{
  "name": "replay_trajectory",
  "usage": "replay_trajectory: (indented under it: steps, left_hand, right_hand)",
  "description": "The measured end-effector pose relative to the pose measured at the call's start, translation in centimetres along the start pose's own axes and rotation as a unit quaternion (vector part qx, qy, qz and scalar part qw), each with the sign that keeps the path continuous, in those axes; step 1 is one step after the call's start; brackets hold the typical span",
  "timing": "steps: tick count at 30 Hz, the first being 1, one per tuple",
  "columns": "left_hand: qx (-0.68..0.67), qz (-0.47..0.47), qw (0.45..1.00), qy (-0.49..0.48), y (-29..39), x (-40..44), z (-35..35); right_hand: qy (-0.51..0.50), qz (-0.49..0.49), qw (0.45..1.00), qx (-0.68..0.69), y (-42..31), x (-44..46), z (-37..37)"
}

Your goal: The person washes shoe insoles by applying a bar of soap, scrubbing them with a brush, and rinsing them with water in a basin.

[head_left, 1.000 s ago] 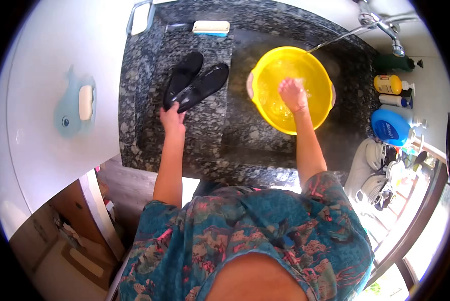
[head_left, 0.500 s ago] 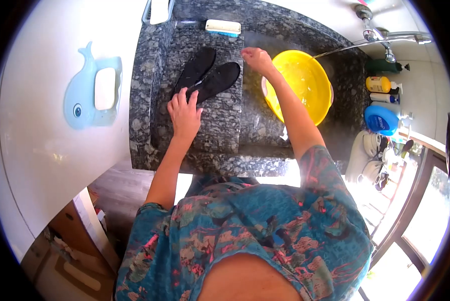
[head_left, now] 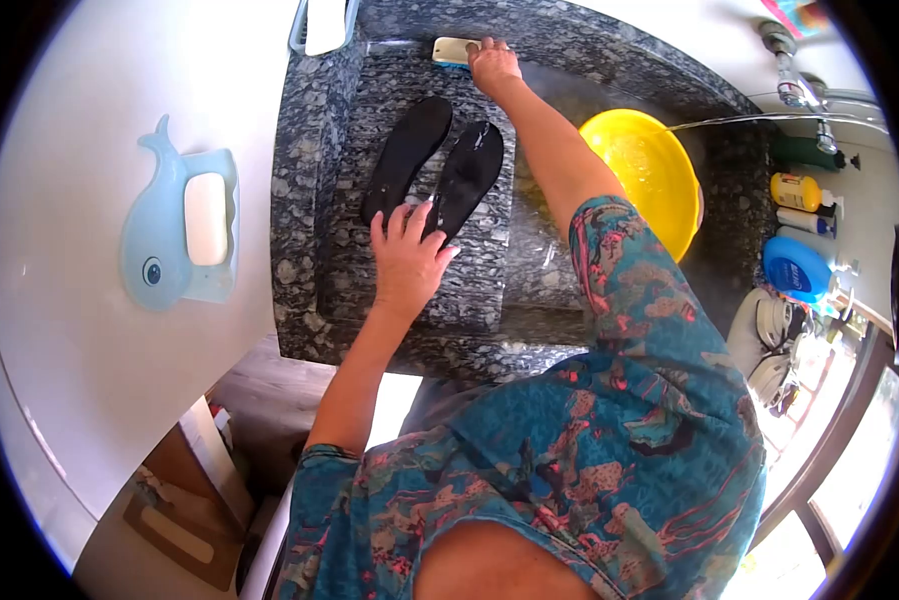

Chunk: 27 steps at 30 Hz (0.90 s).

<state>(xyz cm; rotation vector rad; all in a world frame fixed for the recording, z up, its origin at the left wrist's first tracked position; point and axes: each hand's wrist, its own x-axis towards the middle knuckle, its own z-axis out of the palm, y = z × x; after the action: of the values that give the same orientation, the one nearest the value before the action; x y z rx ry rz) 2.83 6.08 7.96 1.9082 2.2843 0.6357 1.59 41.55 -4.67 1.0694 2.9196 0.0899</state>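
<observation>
Two black insoles [head_left: 406, 150] lie side by side on the ridged granite slab of the sink; the right one has white, wet-looking streaks. My left hand [head_left: 407, 262] rests with spread fingers over their lower ends, touching them. At the back of the slab is a scrub brush [head_left: 451, 50] with a cream back and blue bristles. My right hand [head_left: 495, 66] has its fingers closed over the right end of this brush. To the right, a yellow basin [head_left: 659, 175] holds water, and a thin stream from the tap runs into it.
A light-blue whale-shaped soap dish [head_left: 157, 240] with a white soap bar [head_left: 206, 220] is at the left. The metal tap [head_left: 794, 90] juts from the right wall. Several bottles, including a blue one [head_left: 797, 268], stand along the right edge. Granite rims [head_left: 304, 200] border the sink.
My right hand has moved up and back from beside the basin onto the scrub brush. My left hand stays at the insoles, which now lie straighter. The view has shifted slightly.
</observation>
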Motion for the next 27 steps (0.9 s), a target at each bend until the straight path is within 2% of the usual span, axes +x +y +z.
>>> replay_trajectory:
  steps: [3, 7, 9, 14, 17, 18, 19, 20, 21, 22, 23, 25, 26, 27]
  left_hand:
    - [0.008, -0.048, 0.998, 0.037, -0.7, 0.1, 1.6]
    - [0.112, -0.147, 0.983, -0.001, -1.3, 1.7, 3.4]
    - [0.143, -0.188, 0.965, -0.111, -2.7, 0.6, 6.5]
    - [0.150, -0.154, 0.973, -0.081, -3.0, 0.2, 7.2]
    - [0.082, -0.173, 0.980, -0.052, -3.5, -0.1, 7.3]
    - [0.040, -0.174, 0.984, -0.021, -4.0, -0.3, 7.5]
    - [0.012, -0.190, 0.981, -0.032, -4.0, -0.5, 7.2]
    - [-0.017, -0.204, 0.978, -0.038, -3.9, -0.1, 6.6]
    - [-0.046, -0.216, 0.974, -0.043, -3.8, 0.4, 6.0]
    - [-0.028, -0.208, 0.977, -0.020, -3.0, 0.6, 5.9]
    - [-0.016, -0.195, 0.980, -0.024, -2.8, 0.4, 6.0]
    - [0.011, -0.168, 0.985, -0.030, -2.9, 0.4, 6.5]
    - [0.012, -0.165, 0.986, -0.004, -3.0, 0.3, 7.1]
    - [-0.003, -0.169, 0.986, -0.002, -3.6, 0.2, 7.6]
  right_hand:
    - [-0.015, -0.026, 0.999, -0.035, -0.2, -0.1, 0.3]
    - [-0.001, -0.066, 0.997, -0.037, -0.2, -1.3, -0.6]
    - [0.002, -0.091, 0.991, -0.095, -0.1, -2.7, -2.8]
    - [-0.112, 0.060, 0.988, 0.090, 0.7, -4.1, -2.5]
    - [-0.054, 0.123, 0.965, 0.226, 1.4, -5.7, -1.3]
    - [-0.072, 0.122, 0.925, 0.353, 2.8, -7.0, -2.0]
    - [-0.046, 0.160, 0.850, 0.499, 3.9, -9.0, -2.3]
    - [0.009, 0.153, 0.776, 0.611, 4.4, -13.3, -7.0]
    - [0.053, 0.160, 0.692, 0.702, 5.2, -16.1, -6.4]
    - [0.081, 0.132, 0.655, 0.739, 6.1, -19.2, -7.0]
    - [0.054, 0.147, 0.647, 0.746, 7.6, -22.0, -8.1]
    - [0.038, 0.262, 0.609, 0.747, 11.5, -26.9, -4.4]
    - [0.020, 0.319, 0.632, 0.706, 13.7, -29.0, -2.3]
    - [0.028, 0.378, 0.709, 0.595, 15.2, -30.6, 0.6]
